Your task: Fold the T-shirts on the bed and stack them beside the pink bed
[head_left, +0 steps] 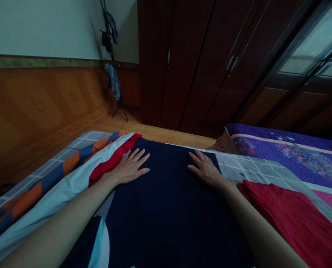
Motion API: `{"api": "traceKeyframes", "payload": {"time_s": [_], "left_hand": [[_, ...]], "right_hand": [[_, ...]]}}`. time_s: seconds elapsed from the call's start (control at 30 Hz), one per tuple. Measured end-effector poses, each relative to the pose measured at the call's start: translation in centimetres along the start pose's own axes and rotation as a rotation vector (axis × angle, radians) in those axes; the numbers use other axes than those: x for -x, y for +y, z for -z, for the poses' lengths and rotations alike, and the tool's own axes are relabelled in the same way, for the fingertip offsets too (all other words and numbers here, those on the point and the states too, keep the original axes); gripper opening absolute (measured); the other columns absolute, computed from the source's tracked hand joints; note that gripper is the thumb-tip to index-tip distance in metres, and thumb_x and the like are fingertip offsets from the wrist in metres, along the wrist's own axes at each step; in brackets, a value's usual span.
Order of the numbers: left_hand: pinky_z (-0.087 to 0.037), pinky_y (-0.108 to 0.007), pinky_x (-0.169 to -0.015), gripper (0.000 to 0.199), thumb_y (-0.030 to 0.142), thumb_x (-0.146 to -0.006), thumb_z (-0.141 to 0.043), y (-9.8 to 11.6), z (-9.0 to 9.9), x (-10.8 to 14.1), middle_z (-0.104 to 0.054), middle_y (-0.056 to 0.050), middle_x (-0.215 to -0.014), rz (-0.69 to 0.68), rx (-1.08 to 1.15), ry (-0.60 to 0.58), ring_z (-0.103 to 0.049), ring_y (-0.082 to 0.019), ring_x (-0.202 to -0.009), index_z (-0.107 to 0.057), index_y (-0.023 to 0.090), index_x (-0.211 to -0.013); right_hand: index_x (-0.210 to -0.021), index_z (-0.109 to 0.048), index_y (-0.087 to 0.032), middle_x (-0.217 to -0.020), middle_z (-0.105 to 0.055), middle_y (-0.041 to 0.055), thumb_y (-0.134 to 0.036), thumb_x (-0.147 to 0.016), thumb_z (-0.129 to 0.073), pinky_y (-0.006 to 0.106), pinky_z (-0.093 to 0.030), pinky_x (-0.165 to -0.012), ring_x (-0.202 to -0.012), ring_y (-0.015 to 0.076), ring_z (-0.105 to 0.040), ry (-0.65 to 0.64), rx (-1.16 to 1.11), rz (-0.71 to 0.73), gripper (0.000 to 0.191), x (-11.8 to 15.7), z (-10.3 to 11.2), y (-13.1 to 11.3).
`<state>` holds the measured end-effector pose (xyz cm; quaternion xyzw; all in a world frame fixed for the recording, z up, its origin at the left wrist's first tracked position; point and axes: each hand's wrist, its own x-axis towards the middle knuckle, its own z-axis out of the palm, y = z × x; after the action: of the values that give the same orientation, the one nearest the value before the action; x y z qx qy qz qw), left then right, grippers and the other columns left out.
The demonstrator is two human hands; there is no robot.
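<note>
A dark navy garment (168,208) lies spread flat in front of me; its exact kind does not show. My left hand (130,166) rests on its upper left edge with the fingers spread. On the upper right part of the same cloth, my right hand (206,168) lies flat, fingers apart. Neither hand grips anything. Just left of my left hand are a bunched red cloth (107,167) and a pale blue-white cloth (68,193). A light blue and white stripe (100,242) shows at the lower left of the navy fabric.
Beneath is a grey checked bedsheet (255,169). A red garment (291,216) lies at right, an orange-and-blue cloth (56,175) at left. Beyond stand a purple-covered bed (288,149), a dark wardrobe (193,63) and a coat stand (109,41) with clothes on it.
</note>
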<state>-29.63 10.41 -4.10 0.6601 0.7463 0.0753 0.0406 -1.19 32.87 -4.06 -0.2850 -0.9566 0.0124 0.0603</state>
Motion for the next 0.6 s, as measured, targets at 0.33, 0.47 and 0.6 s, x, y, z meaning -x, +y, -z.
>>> {"api": "traceKeyframes", "payload": {"time_s": [0.33, 0.47, 0.6], "left_hand": [[-0.011, -0.05, -0.112, 0.065, 0.061, -0.091, -0.026, -0.5, 0.0, -0.1, -0.019, -0.006, -0.153, 0.08, 0.007, 0.025, -0.012, -0.027, -0.141, -0.024, 0.026, -0.146], [-0.011, -0.05, -0.111, 0.064, 0.058, -0.092, -0.028, -0.1, 0.2, -0.1, -0.02, -0.008, -0.153, 0.09, -0.006, 0.028, -0.013, -0.027, -0.141, -0.025, 0.024, -0.146], [-0.013, -0.054, -0.109, 0.06, 0.053, -0.094, -0.027, 0.7, 0.8, 0.2, -0.02, -0.01, -0.153, 0.11, -0.02, -0.02, -0.013, -0.03, -0.141, -0.025, 0.022, -0.145]], "right_hand": [[-0.144, -0.031, -0.018, -0.151, -0.027, 0.0119, -0.058, -0.091, -0.03, 0.047, -0.02, -0.11, -0.139, 0.0293, -0.02, -0.032, 0.073, -0.117, 0.066, -0.6, -0.4, 0.7], [-0.143, -0.031, -0.013, -0.15, -0.026, 0.0172, -0.055, -0.091, -0.031, 0.052, -0.017, -0.109, -0.139, 0.0329, -0.018, -0.048, 0.097, -0.18, 0.067, 0.3, 0.9, -3.2], [-0.145, -0.027, -0.019, -0.152, -0.02, 0.0134, -0.062, -0.089, -0.029, 0.047, -0.019, -0.11, -0.139, 0.0298, -0.017, -0.104, -0.02, 0.084, 0.07, 3.3, 1.3, -10.1]]}}
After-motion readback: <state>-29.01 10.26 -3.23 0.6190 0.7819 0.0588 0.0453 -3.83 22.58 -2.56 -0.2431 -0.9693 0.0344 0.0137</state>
